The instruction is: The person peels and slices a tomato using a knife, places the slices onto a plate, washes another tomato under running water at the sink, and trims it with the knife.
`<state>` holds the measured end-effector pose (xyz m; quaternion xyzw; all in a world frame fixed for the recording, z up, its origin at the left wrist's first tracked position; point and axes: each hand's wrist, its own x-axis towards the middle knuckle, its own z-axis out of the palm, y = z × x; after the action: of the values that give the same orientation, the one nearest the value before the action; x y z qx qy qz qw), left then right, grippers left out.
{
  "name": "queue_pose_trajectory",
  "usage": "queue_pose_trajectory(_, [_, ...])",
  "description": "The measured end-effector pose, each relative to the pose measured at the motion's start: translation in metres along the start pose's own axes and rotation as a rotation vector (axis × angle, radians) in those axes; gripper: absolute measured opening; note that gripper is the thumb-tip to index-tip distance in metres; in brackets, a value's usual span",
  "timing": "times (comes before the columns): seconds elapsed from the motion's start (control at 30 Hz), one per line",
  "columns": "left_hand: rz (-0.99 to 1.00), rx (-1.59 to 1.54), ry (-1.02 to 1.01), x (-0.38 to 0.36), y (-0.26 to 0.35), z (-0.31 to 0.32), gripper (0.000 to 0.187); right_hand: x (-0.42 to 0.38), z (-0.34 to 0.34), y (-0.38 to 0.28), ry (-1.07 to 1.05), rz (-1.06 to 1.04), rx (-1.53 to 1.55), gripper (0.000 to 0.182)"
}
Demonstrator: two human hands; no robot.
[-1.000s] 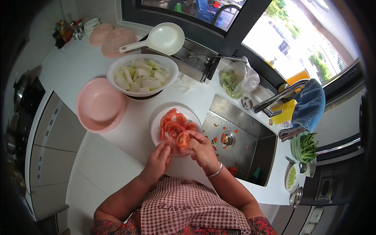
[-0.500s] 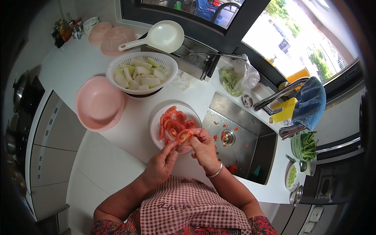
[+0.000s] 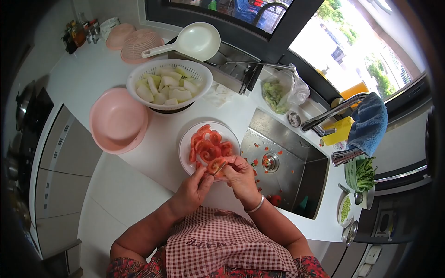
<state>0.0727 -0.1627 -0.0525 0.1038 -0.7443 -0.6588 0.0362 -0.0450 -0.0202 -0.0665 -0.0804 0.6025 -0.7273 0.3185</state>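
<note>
A cut piece of tomato (image 3: 216, 165) is held above a white plate (image 3: 184, 152) near the counter's front edge. My left hand (image 3: 192, 188) pinches its near left side with thumb and fingers. My right hand (image 3: 242, 178), with a bangle at the wrist, is closed at the other side of the piece. A thin blade, seemingly a small knife (image 3: 220, 169), shows at the right fingers against the tomato; its handle is hidden in that hand. Several curved tomato pieces (image 3: 207, 146) lie on the plate beneath.
Right of the plate is a steel sink (image 3: 296, 162) with tomato scraps around its drain. Behind stand a white colander (image 3: 202, 74) of pale green melon-like chunks and a pink basin (image 3: 116, 123). A white ladle (image 3: 199, 41), bagged greens (image 3: 276, 95) and a faucet (image 3: 324, 118) are farther back.
The tomato piece has turned slightly, and the blade has shifted a little up and right along it. Both hands stay over the plate's near edge.
</note>
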Motion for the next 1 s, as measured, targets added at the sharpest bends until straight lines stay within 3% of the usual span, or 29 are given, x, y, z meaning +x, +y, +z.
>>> queue_pose_trajectory(0.2, [0.098,-0.065,-0.007,0.009,-0.006,0.000,0.037,-0.001,0.002,0.010,0.035,0.109,0.162,0.014])
queue_pose_trajectory(0.33, [-0.003,-0.109,-0.106,0.005,-0.007,-0.008,0.041,0.002,-0.004,0.000,0.028,0.179,0.227,0.015])
queue_pose_trajectory(0.4, [-0.027,-0.134,-0.147,0.003,-0.011,-0.010,0.043,0.001,-0.004,-0.009,0.010,0.311,0.233,0.016])
queue_pose_trajectory(0.5, [0.064,-0.118,-0.158,0.002,-0.018,-0.011,0.047,0.004,-0.012,-0.002,-0.058,0.385,0.291,0.016])
queue_pose_trajectory(0.8, [0.140,-0.036,-0.088,0.010,-0.009,-0.008,0.045,0.001,-0.007,0.005,-0.136,0.400,0.297,0.019])
queue_pose_trajectory(1.0, [0.099,-0.187,-0.222,0.016,-0.009,-0.017,0.044,0.003,-0.017,0.007,-0.237,0.464,0.273,0.032])
